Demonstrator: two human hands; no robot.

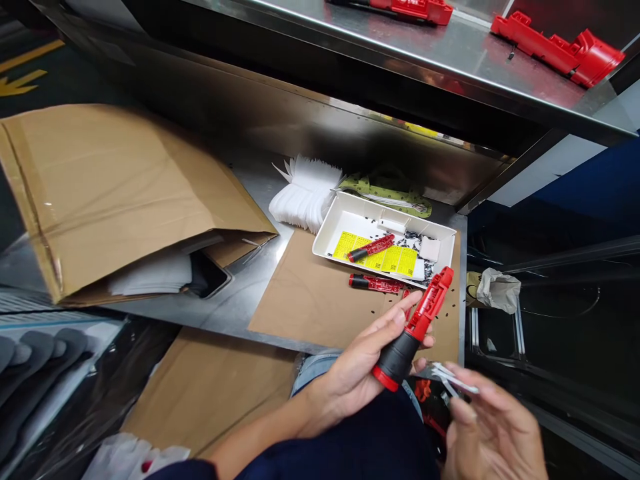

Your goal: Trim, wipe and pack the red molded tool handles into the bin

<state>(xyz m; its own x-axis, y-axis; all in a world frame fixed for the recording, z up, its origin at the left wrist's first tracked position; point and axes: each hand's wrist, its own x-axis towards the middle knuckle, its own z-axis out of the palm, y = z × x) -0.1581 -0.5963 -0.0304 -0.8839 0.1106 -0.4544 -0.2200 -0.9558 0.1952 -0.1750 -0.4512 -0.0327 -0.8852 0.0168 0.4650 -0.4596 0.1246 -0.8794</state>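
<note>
My left hand (357, 373) is wrapped round the black grip of a red and black plastic housing (425, 313), tilted with its red end up and to the right. Between the fingers of my right hand (500, 427) is a small white-handled tool (450, 379), its two thin arms apart; its exact kind is unclear. The tool's grey tip is close to the housing's lower black part; whether they touch I cannot tell. Beyond my left hand a white tray (320, 247) holds a red and black piece (371, 248), yellow label sheets (400, 260) and small black bits.
A large cardboard box (125, 193) lies open on the left. White foam sheets (305, 193) and a green patterned pouch (383, 190) are behind the tray. Another red piece (375, 283) rests on the cardboard mat (300, 293). Red housings (560, 50) sit on the metal shelf (450, 60).
</note>
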